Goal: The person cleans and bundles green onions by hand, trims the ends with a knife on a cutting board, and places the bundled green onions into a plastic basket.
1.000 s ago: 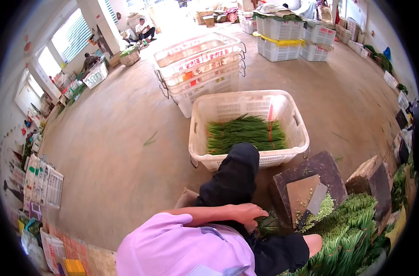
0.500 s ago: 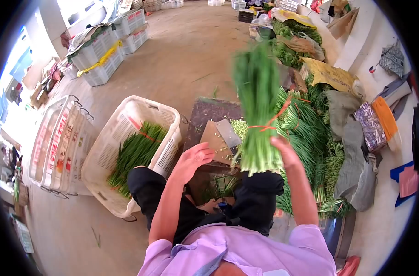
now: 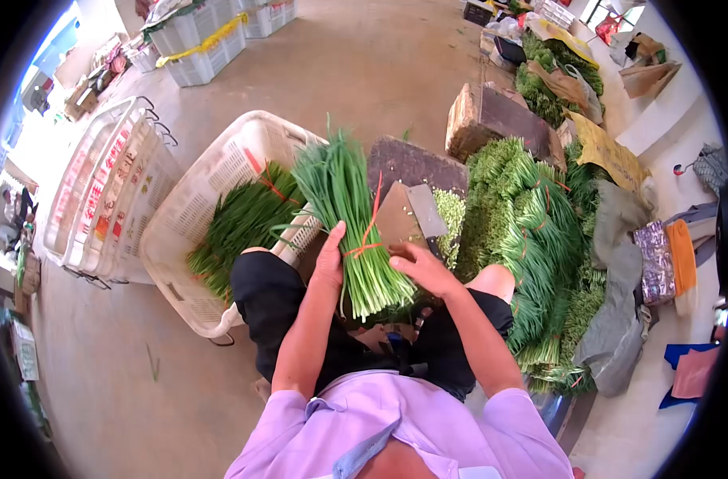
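Observation:
A bundle of garlic chives [image 3: 344,199], tied with a red band [image 3: 367,249], is in front of my knees, leafy tops up and pale cut ends toward me. My left hand [image 3: 329,255] is closed round its left side, thumb along the stalks; the fingers behind are hidden. At the right side, my right hand [image 3: 424,269] reaches to the stalks near the band, its fingers partly spread. Just beyond, a cleaver [image 3: 428,211] lies on a board [image 3: 397,215] beside chopped pale green bits [image 3: 450,209].
At my left a white plastic basket [image 3: 180,299] holds another tied bundle [image 3: 248,209]. Stacked crates [image 3: 100,195] stand farther left. On my right is a large heap of chives [image 3: 531,231], with grey sacking [image 3: 619,319] along its edge. A dark block [image 3: 499,120] stands behind the heap.
The bundle has come from the right, held up by my right hand, to the middle and lower down. My left hand has taken hold of it. The view has shifted slightly.

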Tool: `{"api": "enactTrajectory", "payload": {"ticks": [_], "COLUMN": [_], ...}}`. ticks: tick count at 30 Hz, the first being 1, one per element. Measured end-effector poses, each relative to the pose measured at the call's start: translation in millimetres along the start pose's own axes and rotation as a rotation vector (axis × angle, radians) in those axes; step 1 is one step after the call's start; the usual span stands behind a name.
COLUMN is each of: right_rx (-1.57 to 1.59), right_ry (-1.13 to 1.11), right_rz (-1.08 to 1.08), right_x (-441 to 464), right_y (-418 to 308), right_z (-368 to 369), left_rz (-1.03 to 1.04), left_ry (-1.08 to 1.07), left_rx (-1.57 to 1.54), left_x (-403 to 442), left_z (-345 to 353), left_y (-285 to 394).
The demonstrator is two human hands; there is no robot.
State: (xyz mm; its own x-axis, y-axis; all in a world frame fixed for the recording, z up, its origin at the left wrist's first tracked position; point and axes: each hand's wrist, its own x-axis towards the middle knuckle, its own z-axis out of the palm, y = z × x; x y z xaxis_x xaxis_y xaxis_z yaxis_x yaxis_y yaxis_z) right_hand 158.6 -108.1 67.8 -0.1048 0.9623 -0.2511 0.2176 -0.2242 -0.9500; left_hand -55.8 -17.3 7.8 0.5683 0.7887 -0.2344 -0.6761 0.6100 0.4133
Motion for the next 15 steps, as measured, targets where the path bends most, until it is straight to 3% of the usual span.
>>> {"api": "enactTrajectory", "payload": {"ticks": [3, 9, 11, 12, 15], "right_rx": [0.326, 0.094, 0.016, 0.020, -0.089], "right_ry": [0.128, 0.265, 0.266, 0.208, 0.099], "right_rz": [0.034, -0.023, -0.056, 0.003, -0.065], "right_x": [-8, -17, -13, -15, -2], "right_y": [10, 7, 10, 7, -1], "right_z": [-8, -30, -38, -40, -38], "left_rz": [0.050, 0.017, 0.090, 0.023, 0.102], "left_ry": [0.045, 0.029, 0.115, 0.074, 0.053], "left_rx": [-0.033, -0.083, 0.119, 0.067, 0.300], "left_x": [6, 16, 22, 14, 9], "left_z": [-2, 0, 9, 11, 43], "left_y": [8, 6, -1, 0, -12]}}
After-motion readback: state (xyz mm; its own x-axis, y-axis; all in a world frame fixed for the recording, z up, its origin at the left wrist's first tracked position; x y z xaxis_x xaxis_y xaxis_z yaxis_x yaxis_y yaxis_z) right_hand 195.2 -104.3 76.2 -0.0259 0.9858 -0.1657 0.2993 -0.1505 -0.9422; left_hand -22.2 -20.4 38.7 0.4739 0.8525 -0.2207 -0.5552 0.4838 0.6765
